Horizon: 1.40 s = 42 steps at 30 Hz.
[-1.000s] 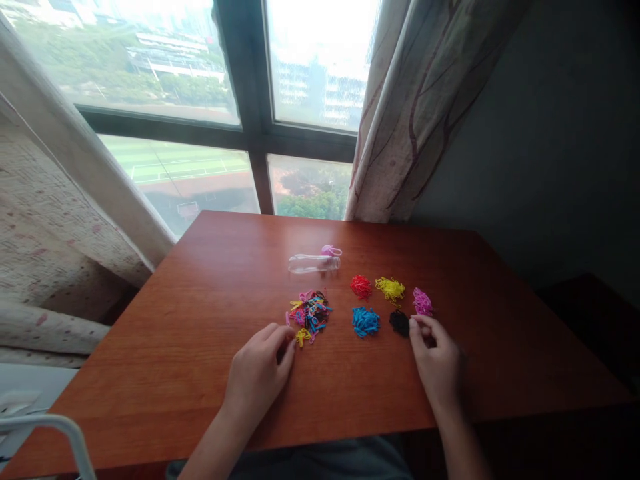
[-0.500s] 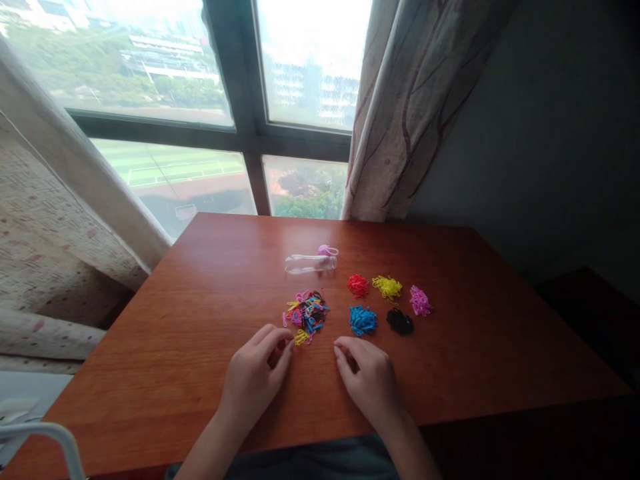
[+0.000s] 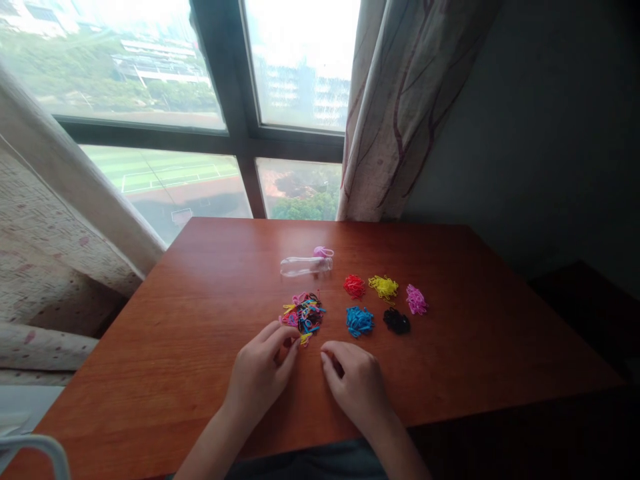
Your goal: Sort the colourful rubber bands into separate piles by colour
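A mixed pile of small coloured rubber bands (image 3: 304, 309) lies on the table in front of me. At its near edge, the thumb and fingers of my left hand (image 3: 264, 365) pinch at a few yellow rubber bands (image 3: 305, 340); the fingertips partly hide them. Just to the right, my right hand (image 3: 356, 379) rests low over the table with thumb and forefinger pressed together. Whether anything sits in that pinch cannot be made out. Sorted heaps lie to the right: red (image 3: 355, 287), yellow (image 3: 383, 287), pink (image 3: 417, 300), blue (image 3: 359, 321) and black (image 3: 397, 321).
Behind the mixed pile lies a clear plastic container (image 3: 303, 267) on its side, with a pink looped piece (image 3: 323, 252) beside it. The brown wooden table (image 3: 165, 347) reaches to the window (image 3: 245, 140) and curtains (image 3: 395, 107). A white curved bar (image 3: 45, 445) stands at lower left.
My left hand has shifted right onto the yellow bands at the pile's near edge. My right hand has moved a little left, closer to it. The view has shifted slightly.
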Motion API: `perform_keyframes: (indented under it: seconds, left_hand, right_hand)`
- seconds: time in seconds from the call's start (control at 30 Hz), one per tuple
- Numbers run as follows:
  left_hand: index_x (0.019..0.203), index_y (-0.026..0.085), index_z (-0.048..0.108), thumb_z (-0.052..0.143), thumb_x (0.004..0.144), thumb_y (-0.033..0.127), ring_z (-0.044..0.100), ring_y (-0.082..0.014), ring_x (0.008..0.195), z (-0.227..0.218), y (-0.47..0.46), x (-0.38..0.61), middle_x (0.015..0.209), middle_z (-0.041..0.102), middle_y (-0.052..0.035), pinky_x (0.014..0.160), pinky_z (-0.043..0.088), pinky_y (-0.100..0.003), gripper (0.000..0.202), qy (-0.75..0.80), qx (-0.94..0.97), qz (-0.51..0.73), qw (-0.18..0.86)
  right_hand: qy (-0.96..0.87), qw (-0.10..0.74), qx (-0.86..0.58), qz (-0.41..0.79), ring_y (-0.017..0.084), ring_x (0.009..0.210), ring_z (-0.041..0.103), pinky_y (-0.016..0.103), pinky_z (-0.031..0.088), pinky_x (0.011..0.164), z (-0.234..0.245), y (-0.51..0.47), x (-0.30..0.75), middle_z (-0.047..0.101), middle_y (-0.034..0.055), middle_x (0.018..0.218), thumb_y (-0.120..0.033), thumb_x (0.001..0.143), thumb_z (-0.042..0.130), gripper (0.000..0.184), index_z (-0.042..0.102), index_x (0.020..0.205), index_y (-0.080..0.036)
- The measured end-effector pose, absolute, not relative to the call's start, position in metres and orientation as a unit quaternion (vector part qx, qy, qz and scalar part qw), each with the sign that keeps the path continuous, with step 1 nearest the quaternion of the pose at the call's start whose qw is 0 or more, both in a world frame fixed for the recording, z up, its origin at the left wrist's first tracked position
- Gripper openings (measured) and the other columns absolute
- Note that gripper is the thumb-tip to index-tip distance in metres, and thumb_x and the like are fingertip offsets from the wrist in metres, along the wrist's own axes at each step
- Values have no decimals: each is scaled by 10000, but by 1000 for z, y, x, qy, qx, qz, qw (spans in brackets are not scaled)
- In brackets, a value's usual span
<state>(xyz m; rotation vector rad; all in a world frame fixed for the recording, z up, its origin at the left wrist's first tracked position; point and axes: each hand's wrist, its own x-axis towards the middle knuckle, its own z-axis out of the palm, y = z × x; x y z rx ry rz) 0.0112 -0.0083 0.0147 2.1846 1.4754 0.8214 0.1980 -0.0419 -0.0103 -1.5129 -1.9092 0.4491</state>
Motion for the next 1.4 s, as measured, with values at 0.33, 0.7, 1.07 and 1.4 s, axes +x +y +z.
perform_keyframes:
  seconds: [0.33,0.7,1.07,1.4]
  left_hand:
    - [893,237,685,513,906,255,640,-167,762,50,77,115,911,660,-35,620,430,-249,173,452,857,204,143]
    - [971,200,709,527,877,258,664,-229,760,41,115,178,921,692,-90,647,491,-310,212,429,876,159,151]
    - [910,207,687,546,878,231,631,-155,789,53,96,105,876,697,-23,691,454,-244,147,434,850,240,180]
    - [894,194,676,549,898,251,555,-123,659,36,35,15,779,661,-4,617,408,-231,139,499,777,302,238]
  right_hand:
    - [-725,327,-580,177,165,695,636,239,404,650,-11,-40,197,674,5,740,-182,908,490,175,651,854,-225]
    - [-723,330,-582,170,158,681,627,232,378,625,-18,-39,198,655,1,714,-150,861,511,153,616,767,-208]
    - [-716,345,-572,201,161,758,640,235,396,709,-15,-41,198,698,13,813,-165,901,487,176,652,880,-223]
    - [-727,312,-580,195,155,732,624,235,373,690,-9,-41,197,684,-2,779,-159,903,492,165,633,854,-229]
